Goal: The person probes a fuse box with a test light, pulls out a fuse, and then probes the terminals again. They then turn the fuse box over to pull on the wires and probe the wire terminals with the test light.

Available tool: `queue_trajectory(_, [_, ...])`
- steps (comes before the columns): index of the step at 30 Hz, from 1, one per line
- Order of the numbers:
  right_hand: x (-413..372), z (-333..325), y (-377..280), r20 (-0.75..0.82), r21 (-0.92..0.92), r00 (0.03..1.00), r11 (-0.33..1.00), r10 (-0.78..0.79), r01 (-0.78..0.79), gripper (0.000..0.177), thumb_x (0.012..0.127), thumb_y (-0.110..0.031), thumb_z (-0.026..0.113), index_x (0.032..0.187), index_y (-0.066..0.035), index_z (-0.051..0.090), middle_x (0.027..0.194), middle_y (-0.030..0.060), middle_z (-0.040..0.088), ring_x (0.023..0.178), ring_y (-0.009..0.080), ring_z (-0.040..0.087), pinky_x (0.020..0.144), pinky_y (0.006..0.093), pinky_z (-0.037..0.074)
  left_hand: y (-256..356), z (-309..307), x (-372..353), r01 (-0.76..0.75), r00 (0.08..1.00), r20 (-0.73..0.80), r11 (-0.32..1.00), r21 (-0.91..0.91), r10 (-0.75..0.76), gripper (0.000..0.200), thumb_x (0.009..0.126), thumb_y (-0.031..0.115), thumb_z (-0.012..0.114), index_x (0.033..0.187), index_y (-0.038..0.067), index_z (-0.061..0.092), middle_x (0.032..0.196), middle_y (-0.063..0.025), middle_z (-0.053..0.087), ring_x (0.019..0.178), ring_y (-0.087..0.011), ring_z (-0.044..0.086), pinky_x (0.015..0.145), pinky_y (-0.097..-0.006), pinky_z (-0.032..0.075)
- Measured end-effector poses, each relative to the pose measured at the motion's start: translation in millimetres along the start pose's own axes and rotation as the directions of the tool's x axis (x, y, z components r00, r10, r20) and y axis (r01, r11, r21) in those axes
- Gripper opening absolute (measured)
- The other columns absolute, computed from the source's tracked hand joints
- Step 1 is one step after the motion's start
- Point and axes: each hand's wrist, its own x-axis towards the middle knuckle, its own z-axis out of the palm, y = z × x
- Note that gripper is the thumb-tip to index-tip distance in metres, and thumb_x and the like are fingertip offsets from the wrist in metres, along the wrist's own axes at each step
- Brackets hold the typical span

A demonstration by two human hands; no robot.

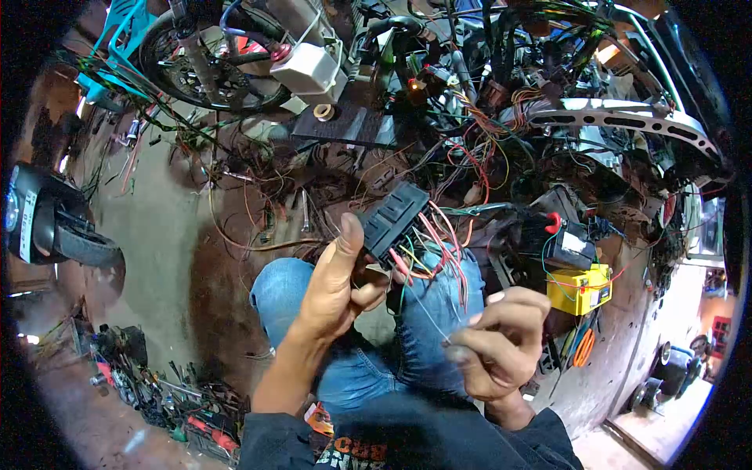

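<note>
My left hand holds a black plastic fuse box up over my knees, thumb raised along its left side. Red, pink, white and green wires come out of its right side and hang down. Between the thumb and forefinger of my right hand is the lower end of a thin pale wire. That wire runs taut up to the lower end of the box, near a pink-red wire. Exactly where it joins is too small to make out.
Tangled harness wires and motorcycle parts fill the floor ahead. A black battery and a yellow battery stand at right. Tools lie at lower left, a front wheel at upper left. A silver curved bar is at upper right.
</note>
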Motion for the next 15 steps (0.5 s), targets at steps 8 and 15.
queue_trajectory(8, [-17, 2, 6, 0.208, 0.070, 0.978, 0.998, -0.006, -0.008, 0.019, 0.072, -0.027, 0.083, 0.082, -0.013, 0.075, 0.086, -0.0008, 0.066, 0.084, 0.0242, 0.052, 0.077, 0.0396, 0.041, -17, 1, -2, -0.364, 0.931, 0.024, 0.917, 0.161, 0.365, 0.076, 0.093, 0.060, 0.066, 0.145, 0.008, 0.044, 0.085, -0.0012, 0.065, 0.053, -0.0035, 0.041, 0.045, -0.0199, 0.027])
queue_trajectory(15, [-15, 0, 9, 0.194, 0.073, 0.981, 0.997, 0.000, -0.014, 0.020, 0.070, -0.020, 0.086, 0.084, -0.013, 0.074, 0.087, 0.0012, 0.062, 0.083, 0.0245, 0.051, 0.075, 0.0393, 0.040, -7, 5, -6, -0.247, 0.969, 0.034, 0.955, 0.166, 0.244, 0.075, 0.094, 0.067, 0.058, 0.139, 0.009, 0.045, 0.091, -0.0044, 0.066, 0.051, -0.0049, 0.041, 0.044, -0.0202, 0.028])
